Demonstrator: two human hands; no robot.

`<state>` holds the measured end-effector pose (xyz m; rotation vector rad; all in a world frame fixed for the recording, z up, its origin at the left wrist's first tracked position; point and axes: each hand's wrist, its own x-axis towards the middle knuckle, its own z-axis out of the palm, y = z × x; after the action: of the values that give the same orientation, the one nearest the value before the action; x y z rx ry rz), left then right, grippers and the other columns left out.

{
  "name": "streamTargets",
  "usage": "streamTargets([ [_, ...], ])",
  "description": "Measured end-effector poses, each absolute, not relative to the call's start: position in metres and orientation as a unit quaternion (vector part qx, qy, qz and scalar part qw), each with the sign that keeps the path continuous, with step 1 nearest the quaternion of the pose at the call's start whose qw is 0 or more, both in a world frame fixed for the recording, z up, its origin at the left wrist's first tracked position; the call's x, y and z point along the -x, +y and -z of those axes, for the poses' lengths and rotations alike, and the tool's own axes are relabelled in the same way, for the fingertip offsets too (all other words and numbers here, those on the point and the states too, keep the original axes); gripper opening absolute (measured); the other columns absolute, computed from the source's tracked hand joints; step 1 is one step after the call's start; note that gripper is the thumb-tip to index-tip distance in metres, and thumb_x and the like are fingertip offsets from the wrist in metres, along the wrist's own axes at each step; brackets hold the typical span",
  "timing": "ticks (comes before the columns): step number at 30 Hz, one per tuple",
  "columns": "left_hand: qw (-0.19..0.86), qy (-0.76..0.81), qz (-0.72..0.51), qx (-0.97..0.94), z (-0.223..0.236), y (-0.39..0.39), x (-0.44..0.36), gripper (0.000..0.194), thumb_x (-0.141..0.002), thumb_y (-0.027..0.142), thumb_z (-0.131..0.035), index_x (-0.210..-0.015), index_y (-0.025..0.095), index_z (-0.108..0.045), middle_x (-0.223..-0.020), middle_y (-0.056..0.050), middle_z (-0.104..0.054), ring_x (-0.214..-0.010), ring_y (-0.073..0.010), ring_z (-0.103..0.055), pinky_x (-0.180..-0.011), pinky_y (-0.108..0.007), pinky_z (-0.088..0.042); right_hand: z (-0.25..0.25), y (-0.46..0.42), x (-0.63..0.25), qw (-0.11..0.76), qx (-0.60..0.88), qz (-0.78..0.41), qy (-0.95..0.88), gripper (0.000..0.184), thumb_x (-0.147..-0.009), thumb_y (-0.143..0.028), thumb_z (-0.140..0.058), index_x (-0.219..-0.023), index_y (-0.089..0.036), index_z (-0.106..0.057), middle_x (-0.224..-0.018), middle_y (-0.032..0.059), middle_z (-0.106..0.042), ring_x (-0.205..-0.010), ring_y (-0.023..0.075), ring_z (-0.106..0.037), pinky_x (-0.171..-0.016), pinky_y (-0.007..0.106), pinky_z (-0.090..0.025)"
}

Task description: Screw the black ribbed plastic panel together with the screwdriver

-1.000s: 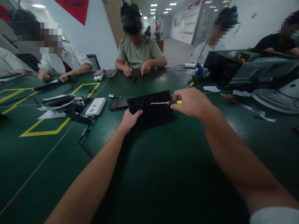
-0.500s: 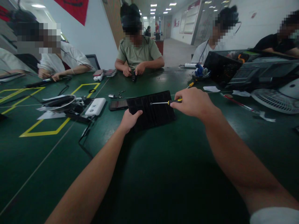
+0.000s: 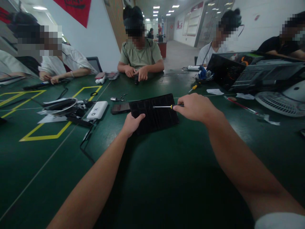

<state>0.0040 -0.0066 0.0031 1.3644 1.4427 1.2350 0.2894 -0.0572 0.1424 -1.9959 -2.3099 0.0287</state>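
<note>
A flat black panel (image 3: 164, 116) with ribs on its face is tilted up over the green table. My left hand (image 3: 132, 124) grips its left edge, thumb on the front and fingers hidden behind. My right hand (image 3: 196, 107) is closed around the yellow-and-black handle of a screwdriver (image 3: 164, 107). The metal shaft points left across the panel, and its tip is at the ridge in the panel's middle. Whether a screw sits at the tip is too small to tell. Behind the panel's left side lies a dark phone-like slab (image 3: 119, 108).
White power bank (image 3: 97, 110) and a cable heap (image 3: 64, 106) lie left. Beyond the panel are small metal parts (image 3: 114, 99) and a yellow-handled screwdriver (image 3: 194, 87). A white fan (image 3: 281, 101) and computer case (image 3: 264, 74) stand right. Several people sit around the green table (image 3: 166, 178).
My right hand has shifted slightly down and its grip on the screwdriver handle has turned a little. The panel and my left hand stay nearly in place.
</note>
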Motion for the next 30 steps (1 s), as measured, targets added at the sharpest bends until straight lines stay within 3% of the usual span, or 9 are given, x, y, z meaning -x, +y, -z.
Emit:
streamTargets([
  [8, 0.385, 0.568, -0.486, -0.541, -0.0018, -0.0061, -0.0034, 0.037, -0.076, 0.042, -0.089, -0.104, 0.018, -0.081, -0.112, -0.012, -0.087, -0.114, -0.038, -0.08, -0.11, -0.056, -0.061, -0.1407, -0.0566, -0.289, 0.057, 0.656, -0.023, -0.752, 0.049, -0.106, -0.056, -0.053, -0.12, -0.021, -0.085, -0.112, 0.0197, -0.082, -0.105, 0.0385, -0.075, -0.081, 0.047, -0.052],
  [17, 0.382, 0.571, -0.482, -0.544, 0.0016, -0.0032, -0.0013, 0.04, -0.076, 0.044, -0.088, -0.105, 0.018, -0.082, -0.113, -0.013, -0.086, -0.114, -0.0386, -0.08, -0.111, -0.058, -0.06, -0.1397, -0.0557, -0.2945, 0.073, 0.64, -0.017, -0.765, 0.03, -0.094, -0.043, -0.073, -0.116, -0.024, -0.074, -0.104, 0.0128, -0.08, -0.095, 0.0327, -0.072, -0.07, 0.04, -0.042],
  [23, 0.393, 0.564, -0.483, -0.542, -0.0026, -0.0058, -0.0036, 0.036, -0.077, 0.041, -0.088, -0.104, 0.019, -0.081, -0.112, -0.011, -0.087, -0.113, -0.0365, -0.08, -0.107, -0.052, -0.063, -0.1401, -0.0563, -0.2966, 0.077, 0.637, -0.008, -0.767, 0.02, -0.095, -0.037, -0.069, -0.111, -0.025, -0.074, -0.102, 0.011, -0.079, -0.092, 0.0301, -0.07, -0.07, 0.039, -0.04],
  [30, 0.39, 0.572, -0.483, -0.535, -0.0067, -0.0079, -0.0056, 0.033, -0.077, 0.039, -0.089, -0.103, 0.02, -0.08, -0.111, -0.011, -0.086, -0.114, -0.0371, -0.08, -0.109, -0.053, -0.062, -0.1415, -0.0568, -0.296, 0.089, 0.642, -0.014, -0.762, 0.018, -0.095, -0.036, -0.072, -0.109, -0.026, -0.076, -0.102, 0.0107, -0.08, -0.092, 0.0304, -0.07, -0.071, 0.039, -0.04],
])
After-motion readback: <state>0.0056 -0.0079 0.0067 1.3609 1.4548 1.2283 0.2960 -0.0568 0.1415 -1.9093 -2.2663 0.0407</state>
